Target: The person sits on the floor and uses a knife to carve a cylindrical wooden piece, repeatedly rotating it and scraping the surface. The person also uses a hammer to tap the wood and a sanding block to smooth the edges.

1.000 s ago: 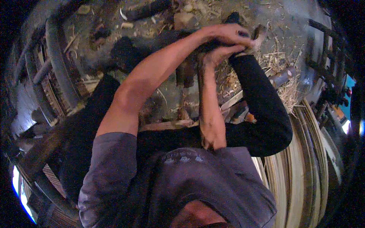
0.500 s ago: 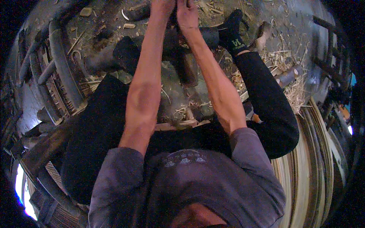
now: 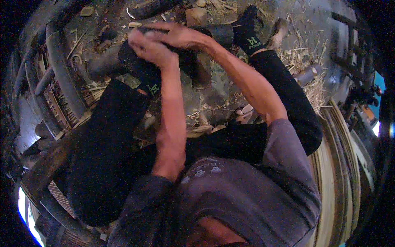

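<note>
My left hand and my right hand are close together above my black-socked left foot. The left hand is smeared by motion, so its finger pose is unclear. My right hand's fingers reach leftward and bend around the left hand's far side; a small dark, greyish patch shows between them, too unclear to name. Below and to the right, a thick dark round beam runs toward my right foot. A block of wood sits just beyond the beam.
Wood shavings lie heaped right of my right leg, beside a short log. Long pale wooden strips are stacked at my right. Dark curved wooden frames stand at the left. A curved pale-edged blade lies far left.
Both hands have come back from the far edge and swung left over my left foot. The wood block beyond the beam now shows. My left hand has become blurred.
</note>
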The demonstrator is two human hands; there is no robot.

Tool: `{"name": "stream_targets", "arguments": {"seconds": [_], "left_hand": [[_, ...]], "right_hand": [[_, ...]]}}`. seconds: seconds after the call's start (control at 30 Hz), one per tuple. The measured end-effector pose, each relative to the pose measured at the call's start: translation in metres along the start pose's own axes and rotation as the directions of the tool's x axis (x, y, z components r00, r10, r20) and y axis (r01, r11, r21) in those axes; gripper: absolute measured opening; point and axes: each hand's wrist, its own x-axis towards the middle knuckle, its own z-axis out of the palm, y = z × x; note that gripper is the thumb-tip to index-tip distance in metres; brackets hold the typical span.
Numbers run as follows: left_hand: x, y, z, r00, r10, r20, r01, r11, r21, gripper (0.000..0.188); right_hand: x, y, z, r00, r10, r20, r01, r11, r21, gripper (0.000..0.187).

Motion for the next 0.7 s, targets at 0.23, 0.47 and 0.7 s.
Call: {"name": "stream_targets", "arguments": {"seconds": [0.23, 0.47, 0.7], "left_hand": [[0.034, -0.027, 0.082, 0.827, -0.223, 0.516, 0.185, 0.975, 0.126, 0.041], [0.010, -0.045, 0.131, 0.440, -0.451, 0.777, 0.222, 0.893, 0.392, 0.033], [-0.051, -0.063, 0.142, -0.063, -0.383, 0.922, -0.214, 0.907, 0.362, 0.055]], "right_hand": [[0.007, 0.010, -0.079, 0.918, 0.304, -0.254, -0.235, 0.934, 0.267, 0.058], [-0.027, 0.021, -0.069, 0.492, 0.294, -0.819, -0.012, 0.944, 0.331, 0.064], [-0.062, 0.069, -0.043, 0.123, 0.235, -0.964, 0.448, 0.854, 0.265, 0.071]]}}
